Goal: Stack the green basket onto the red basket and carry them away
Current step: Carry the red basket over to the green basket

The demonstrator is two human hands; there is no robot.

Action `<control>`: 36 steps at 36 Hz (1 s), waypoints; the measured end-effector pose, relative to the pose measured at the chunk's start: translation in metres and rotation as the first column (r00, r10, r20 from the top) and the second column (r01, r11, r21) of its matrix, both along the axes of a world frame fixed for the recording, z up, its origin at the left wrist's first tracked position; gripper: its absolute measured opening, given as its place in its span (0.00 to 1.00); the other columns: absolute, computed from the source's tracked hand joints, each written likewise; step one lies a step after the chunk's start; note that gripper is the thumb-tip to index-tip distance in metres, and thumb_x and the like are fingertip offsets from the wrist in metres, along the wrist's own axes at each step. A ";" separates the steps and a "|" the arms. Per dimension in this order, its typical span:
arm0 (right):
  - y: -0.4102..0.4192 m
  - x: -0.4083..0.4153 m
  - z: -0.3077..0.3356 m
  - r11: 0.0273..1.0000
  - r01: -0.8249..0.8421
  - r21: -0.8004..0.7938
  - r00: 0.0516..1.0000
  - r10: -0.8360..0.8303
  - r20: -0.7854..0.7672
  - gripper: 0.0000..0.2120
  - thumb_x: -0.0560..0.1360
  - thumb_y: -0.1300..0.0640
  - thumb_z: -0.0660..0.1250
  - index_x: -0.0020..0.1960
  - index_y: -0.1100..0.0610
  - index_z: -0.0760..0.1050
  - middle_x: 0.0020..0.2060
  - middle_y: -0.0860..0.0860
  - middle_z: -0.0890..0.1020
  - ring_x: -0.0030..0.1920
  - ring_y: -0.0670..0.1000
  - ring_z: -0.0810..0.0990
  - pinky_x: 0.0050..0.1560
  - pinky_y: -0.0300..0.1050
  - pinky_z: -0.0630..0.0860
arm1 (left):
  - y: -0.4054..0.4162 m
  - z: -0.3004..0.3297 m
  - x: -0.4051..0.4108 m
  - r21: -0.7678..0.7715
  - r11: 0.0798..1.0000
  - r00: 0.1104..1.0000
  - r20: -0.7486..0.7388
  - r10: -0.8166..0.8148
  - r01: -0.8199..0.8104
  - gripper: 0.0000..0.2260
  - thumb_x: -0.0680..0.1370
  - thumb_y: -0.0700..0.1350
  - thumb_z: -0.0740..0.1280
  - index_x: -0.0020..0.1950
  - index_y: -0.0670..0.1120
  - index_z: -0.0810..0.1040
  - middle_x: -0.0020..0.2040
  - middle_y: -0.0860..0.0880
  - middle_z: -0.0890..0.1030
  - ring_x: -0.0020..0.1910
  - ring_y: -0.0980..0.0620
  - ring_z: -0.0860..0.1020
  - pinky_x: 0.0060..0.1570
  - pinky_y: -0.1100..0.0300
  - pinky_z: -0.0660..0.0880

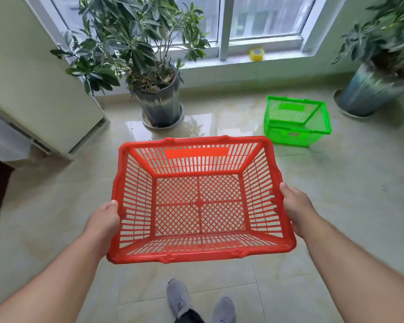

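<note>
grey sneakers (180, 297) at the bottom edge, on pale floor tiles (336, 206), toes pointing toward the window. above them i see the red basket (197, 255) held off the floor, mouth up and roughly level. left hand (103, 220) grips the left rim, thumb on top, fingers curled under and out of sight. right hand (294, 206) does the same on the right rim. a two-sided hold keeps it level and the mouth open, which i judge suits receiving a second basket.

red basket: nothing in it; floor shows through the lattice bottom.

green basket (296, 134) sits on the floor ahead and to the right, well apart from the red one, near a large potted plant (380, 73). looks empty, its handle (310, 115) lying across the mouth. that handle may need swinging aside before nesting.

another potted plant (149, 66) stands left of centre by the window; a yellow tape roll (256, 54) on the sill (219, 64).

stacking not yet done.
</note>
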State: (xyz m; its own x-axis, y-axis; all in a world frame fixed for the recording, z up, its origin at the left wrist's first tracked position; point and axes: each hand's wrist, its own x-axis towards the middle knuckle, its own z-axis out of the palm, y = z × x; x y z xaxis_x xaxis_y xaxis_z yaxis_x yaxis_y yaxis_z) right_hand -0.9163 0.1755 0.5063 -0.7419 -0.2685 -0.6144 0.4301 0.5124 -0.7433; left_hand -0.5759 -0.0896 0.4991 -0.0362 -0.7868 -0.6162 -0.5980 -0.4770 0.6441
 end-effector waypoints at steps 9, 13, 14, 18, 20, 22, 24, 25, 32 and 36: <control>-0.026 -0.058 -0.009 0.996 0.087 -0.002 0.995 -0.087 0.043 0.18 0.85 0.49 0.56 0.58 0.59 0.79 0.47 0.60 0.87 0.43 0.60 0.88 0.42 0.52 0.83 | -0.044 -0.020 -0.071 0.045 0.997 0.998 0.005 -0.066 0.066 0.22 0.86 0.55 0.53 0.60 0.43 0.81 0.50 0.39 0.87 0.47 0.37 0.87 0.55 0.34 0.82; -0.045 -0.080 -0.011 0.994 0.110 0.003 0.992 -0.110 0.069 0.17 0.85 0.50 0.56 0.57 0.59 0.79 0.47 0.60 0.87 0.41 0.58 0.87 0.38 0.48 0.81 | -0.065 -0.028 -0.102 0.054 0.997 0.998 0.017 -0.061 0.060 0.22 0.86 0.55 0.54 0.60 0.42 0.81 0.49 0.39 0.87 0.45 0.38 0.87 0.49 0.42 0.84; -0.052 -0.087 -0.012 0.993 0.116 0.005 0.991 -0.116 0.064 0.16 0.85 0.51 0.56 0.57 0.59 0.79 0.47 0.60 0.87 0.40 0.58 0.87 0.38 0.48 0.81 | -0.071 -0.029 -0.111 0.057 0.996 0.997 0.022 -0.069 0.068 0.21 0.87 0.54 0.53 0.59 0.42 0.81 0.48 0.39 0.86 0.45 0.39 0.86 0.45 0.47 0.83; -0.075 -0.110 -0.016 0.991 0.134 0.014 0.989 -0.135 0.064 0.15 0.85 0.52 0.56 0.54 0.58 0.79 0.46 0.60 0.87 0.35 0.55 0.87 0.36 0.46 0.81 | -0.092 -0.031 -0.138 0.074 0.994 0.996 0.013 -0.087 0.086 0.20 0.87 0.53 0.53 0.57 0.44 0.80 0.47 0.40 0.86 0.44 0.39 0.86 0.43 0.49 0.82; -0.085 -0.121 -0.021 0.989 0.145 0.015 0.987 -0.146 0.065 0.15 0.85 0.52 0.56 0.55 0.58 0.79 0.46 0.60 0.87 0.35 0.55 0.87 0.37 0.47 0.81 | -0.105 -0.035 -0.149 0.096 0.992 0.997 0.006 -0.083 0.082 0.20 0.87 0.54 0.52 0.55 0.45 0.80 0.49 0.39 0.87 0.45 0.38 0.87 0.48 0.43 0.83; -0.092 -0.131 -0.024 0.986 0.163 0.027 0.985 -0.164 0.059 0.15 0.85 0.52 0.57 0.57 0.58 0.79 0.46 0.60 0.87 0.36 0.56 0.88 0.39 0.49 0.82 | -0.114 -0.035 -0.158 0.106 0.991 0.997 0.000 -0.078 0.077 0.21 0.87 0.55 0.52 0.55 0.45 0.81 0.49 0.39 0.87 0.45 0.38 0.87 0.50 0.42 0.83; -0.099 -0.141 -0.026 0.985 0.168 0.028 0.984 -0.170 0.060 0.15 0.84 0.52 0.57 0.58 0.59 0.80 0.46 0.60 0.87 0.37 0.57 0.88 0.42 0.51 0.82 | -0.124 -0.037 -0.167 0.114 0.989 0.995 0.011 -0.100 0.098 0.23 0.86 0.57 0.52 0.59 0.45 0.81 0.49 0.40 0.88 0.45 0.38 0.88 0.51 0.38 0.84; -0.102 -0.147 -0.028 0.984 0.173 0.033 0.983 -0.175 0.061 0.15 0.84 0.52 0.57 0.58 0.59 0.80 0.46 0.61 0.87 0.38 0.57 0.88 0.43 0.51 0.82 | -0.129 -0.039 -0.174 0.112 0.989 0.995 0.020 -0.103 0.100 0.23 0.85 0.58 0.52 0.60 0.45 0.81 0.49 0.40 0.88 0.45 0.39 0.88 0.50 0.38 0.84; -0.118 -0.181 -0.031 0.982 0.183 0.054 0.981 -0.186 0.061 0.15 0.84 0.51 0.57 0.53 0.58 0.80 0.48 0.62 0.87 0.46 0.62 0.87 0.51 0.58 0.83 | -0.142 -0.040 -0.210 0.128 0.986 0.993 0.039 -0.109 0.103 0.23 0.86 0.58 0.52 0.63 0.44 0.79 0.51 0.40 0.87 0.46 0.38 0.88 0.51 0.37 0.84; -0.123 -0.208 -0.036 0.982 0.179 0.057 0.980 -0.183 0.074 0.17 0.83 0.50 0.58 0.57 0.59 0.80 0.47 0.62 0.87 0.47 0.63 0.87 0.55 0.68 0.80 | -0.143 -0.043 -0.233 0.120 0.989 0.994 0.045 -0.098 0.092 0.22 0.87 0.57 0.52 0.63 0.44 0.79 0.51 0.39 0.87 0.47 0.37 0.87 0.54 0.35 0.82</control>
